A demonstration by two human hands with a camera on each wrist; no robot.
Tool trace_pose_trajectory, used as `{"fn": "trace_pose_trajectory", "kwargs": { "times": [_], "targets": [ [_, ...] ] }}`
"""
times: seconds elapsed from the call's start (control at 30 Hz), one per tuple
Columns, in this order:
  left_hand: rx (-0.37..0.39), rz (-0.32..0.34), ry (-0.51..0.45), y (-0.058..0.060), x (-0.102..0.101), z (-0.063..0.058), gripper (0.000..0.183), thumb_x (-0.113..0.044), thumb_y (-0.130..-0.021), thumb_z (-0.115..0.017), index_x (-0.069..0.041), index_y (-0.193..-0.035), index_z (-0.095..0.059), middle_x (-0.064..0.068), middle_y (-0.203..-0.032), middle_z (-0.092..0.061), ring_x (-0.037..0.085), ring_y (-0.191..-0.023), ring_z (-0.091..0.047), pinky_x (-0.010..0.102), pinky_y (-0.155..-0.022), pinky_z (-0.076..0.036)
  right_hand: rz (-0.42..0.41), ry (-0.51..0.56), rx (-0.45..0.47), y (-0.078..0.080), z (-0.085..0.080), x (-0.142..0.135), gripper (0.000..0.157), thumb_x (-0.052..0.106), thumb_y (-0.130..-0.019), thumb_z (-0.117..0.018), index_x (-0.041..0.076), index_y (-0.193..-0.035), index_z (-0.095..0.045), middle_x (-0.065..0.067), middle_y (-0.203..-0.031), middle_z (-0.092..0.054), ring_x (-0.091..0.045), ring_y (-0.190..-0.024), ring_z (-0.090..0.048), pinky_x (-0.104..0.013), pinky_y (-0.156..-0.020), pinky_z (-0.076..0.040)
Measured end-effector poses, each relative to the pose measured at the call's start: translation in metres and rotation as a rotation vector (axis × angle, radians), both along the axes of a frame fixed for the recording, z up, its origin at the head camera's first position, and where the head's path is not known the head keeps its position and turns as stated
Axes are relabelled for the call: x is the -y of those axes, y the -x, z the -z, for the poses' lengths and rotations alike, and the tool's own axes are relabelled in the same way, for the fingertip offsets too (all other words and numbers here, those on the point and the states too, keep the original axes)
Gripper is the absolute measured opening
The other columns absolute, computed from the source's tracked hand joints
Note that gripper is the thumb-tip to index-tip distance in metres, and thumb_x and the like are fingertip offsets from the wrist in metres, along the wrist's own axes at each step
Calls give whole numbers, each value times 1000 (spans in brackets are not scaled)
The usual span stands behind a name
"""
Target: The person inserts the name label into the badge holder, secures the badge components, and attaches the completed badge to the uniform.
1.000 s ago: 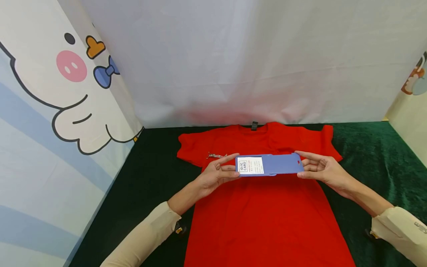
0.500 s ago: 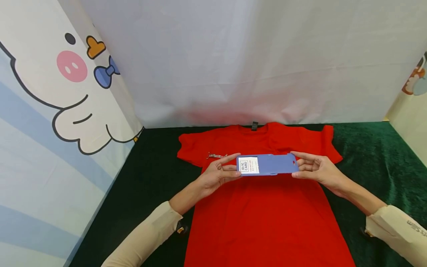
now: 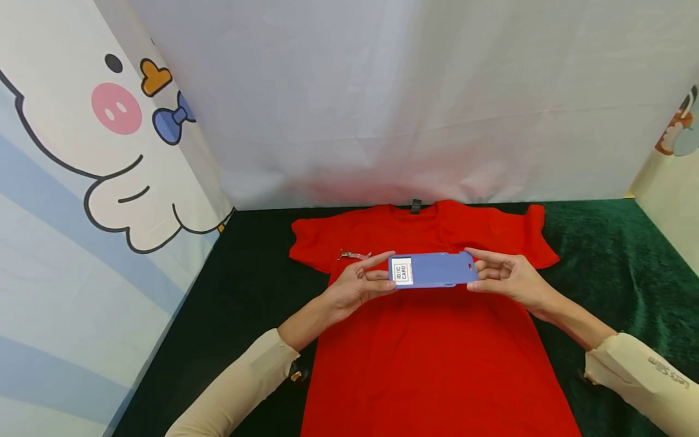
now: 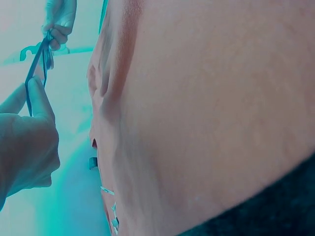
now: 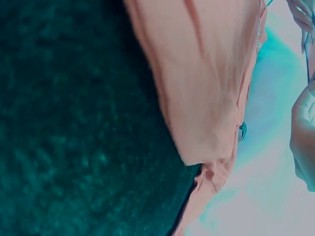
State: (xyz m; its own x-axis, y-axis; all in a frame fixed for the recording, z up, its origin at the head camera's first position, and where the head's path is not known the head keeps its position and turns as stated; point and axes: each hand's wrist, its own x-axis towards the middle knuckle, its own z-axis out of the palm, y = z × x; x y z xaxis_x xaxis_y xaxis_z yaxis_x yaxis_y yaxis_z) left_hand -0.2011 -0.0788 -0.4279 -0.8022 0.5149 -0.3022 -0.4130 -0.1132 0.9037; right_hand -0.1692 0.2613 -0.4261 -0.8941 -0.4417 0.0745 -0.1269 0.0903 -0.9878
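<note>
Blue ID holder [image 3: 431, 279] is held level btwn both hands, over the chest of the red shirt [image 3: 437, 358]; per L wrist view it's seen edge-on & held up off the cloth. L end is pinched by the L hand [image 3: 349, 291], thumb below & finger above. R end, i.e. the slider [image 3: 461, 267] w/ its small slot, is pinched by the R hand [image 3: 510, 279], again thumb & fingertip at opposite edges; other fingers are kept behind, exact contact can't be told.

Change vs. 0.5 s & 1 s ago: R hand has been brought inward, L hand approx. unmoved. Overall length has been cut, & less of the white label [image 3: 403, 271] is left uncovered; now only the boxed "ID/IC CARD" print is shown, most of the small text beside it being hidden. Shirt & metal clip [image 3: 355, 255] haven't been shifted.

Meaning, as judged: holder is being slid shut, slider being pushed L under a steady L grip. Job's well along but not done, since label is part-exposed & slider end juts past the body on the R. Straight push seems needed; if tilted, slider could be jammed. Clip is left untouched on the shirt, near L fingertips; whether it's meant for the holder can't be told.
</note>
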Motion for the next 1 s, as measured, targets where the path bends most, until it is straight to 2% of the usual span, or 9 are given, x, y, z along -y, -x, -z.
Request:
{"fn": "trace_pose_trajectory", "kwargs": {
  "times": [0.2,0.47,0.73,1.0],
  "targets": [
    [5,19,-11,0,-1,-1,61,1,-99,-62,-21,-154,-47,-1,-103,-75,14,-102,-68,21,-89,-59,-1,42,14,1,4,3,64,-5,-95,-66,-3,-153,-41,6,-100,-71,-6,-87,-70,-22,-83,-61],
    [6,32,-44,-1,-1,-1,62,3,-100,-59,-20,-156,-45,1,-106,-74,14,-100,-70,22,-90,-59,-22,86,10,-2,7,9,66,-7,-94,-66,-7,-154,-36,8,-103,-75,-5,-90,-73,-21,-85,-60],
    [24,48,-109,-1,-1,-2,62,5,-101,-55,-19,-157,-43,2,-105,-75,14,-101,-70,23,-88,-60,-62,194,-11,-3,5,13,66,-12,-94,-63,2,-155,-41,5,-110,-78,-7,-97,-75,-22,-87,-60],
    [30,52,-103,-1,-2,-1,62,5,-101,-56,-20,-157,-43,1,-105,-75,16,-103,-70,24,-90,-60,-57,240,-12,-5,7,13,67,-14,-93,-62,7,-154,-45,3,-108,-78,-8,-94,-75,-24,-86,-61]
  ]
}}
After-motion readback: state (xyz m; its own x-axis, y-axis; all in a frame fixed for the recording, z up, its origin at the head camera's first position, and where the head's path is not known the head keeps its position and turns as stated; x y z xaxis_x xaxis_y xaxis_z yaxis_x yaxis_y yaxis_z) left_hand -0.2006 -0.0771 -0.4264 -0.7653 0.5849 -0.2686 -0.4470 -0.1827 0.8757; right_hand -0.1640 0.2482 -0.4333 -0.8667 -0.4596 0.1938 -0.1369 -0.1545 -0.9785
